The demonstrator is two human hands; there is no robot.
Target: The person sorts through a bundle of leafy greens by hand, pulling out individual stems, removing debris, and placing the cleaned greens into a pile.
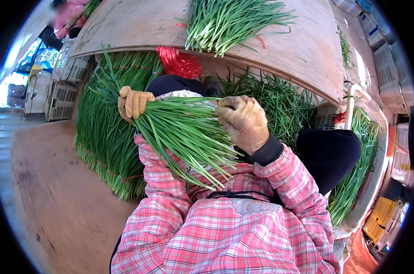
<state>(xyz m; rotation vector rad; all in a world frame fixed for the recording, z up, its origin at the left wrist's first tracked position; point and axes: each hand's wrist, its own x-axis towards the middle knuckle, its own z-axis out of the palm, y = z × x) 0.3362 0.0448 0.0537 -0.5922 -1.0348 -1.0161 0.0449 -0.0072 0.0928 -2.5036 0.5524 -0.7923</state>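
Green leaves (184,132) are clasped in the left hand (134,102), before the checked clothing (207,233), no tie visible. The right hand (244,119) is curled beside them; whether anything is pinched cannot be told. Judged part done: bundles (108,137) at left are tied, loose leaves (280,107) lie unbundled. Crate (382,132) is partly hidden by the knee (330,155).

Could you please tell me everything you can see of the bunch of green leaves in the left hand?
The bunch is many long, thin, smooth-looking green leaves, turning paler toward the cut-looking ends at lower right. It lies slantwise in front of the person's pink checked garment. The gloved left hand is closed around it near the upper left; from there it fans out loosely. No tie shows on it. The gloved right hand is at its right side; whether it grips any leaves is unclear.
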